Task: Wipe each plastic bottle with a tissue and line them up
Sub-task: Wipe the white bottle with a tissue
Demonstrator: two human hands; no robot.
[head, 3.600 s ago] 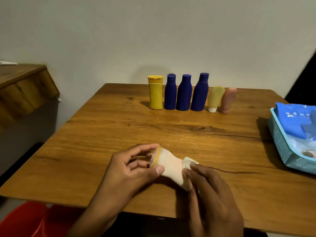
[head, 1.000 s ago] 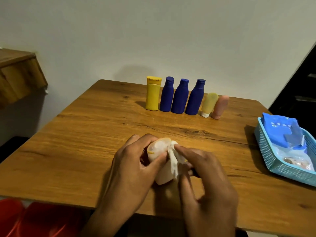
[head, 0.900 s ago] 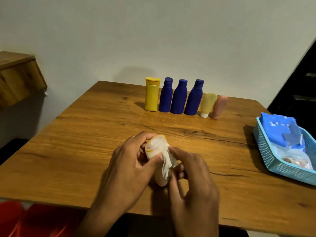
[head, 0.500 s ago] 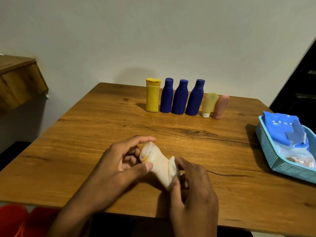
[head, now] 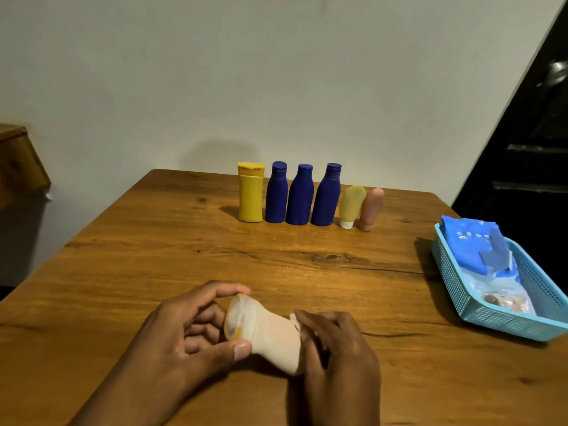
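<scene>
1. Far left edge: corner of a wooden cabinet (head: 18,167), standing apart from the desk (head: 129,272).
2. Left hand (head: 181,339), near front edge of the desk. Its fingers are curled round the cap end of a pale peach bottle (head: 267,333), index on top and thumb below, pinching it.
3. The pale peach bottle lies tilted on its side between the two hands, just above the desk top, cap end to the left. Whether it touches the wood, cannot tell.
4. Right hand (head: 335,358), fingers curled over the bottle's base end, holding a white tissue (head: 295,321) against it. Only a small crumpled bit of tissue shows above the fingers.
5. Back of desk, near the wall: a row of bottles standing close together. From the left: yellow bottle (head: 250,192), upright; three dark blue bottles (head: 299,195), upright; small yellow tube (head: 352,206) standing on its white cap; pink tube (head: 371,209) leaning against it, touching.
6. Right edge of desk: light blue mesh basket (head: 455,287), holding a blue tissue pack (head: 473,244) and a clear packet beneath it, contents not readable.
7. Far right: a dark doorway (head: 528,133).
</scene>
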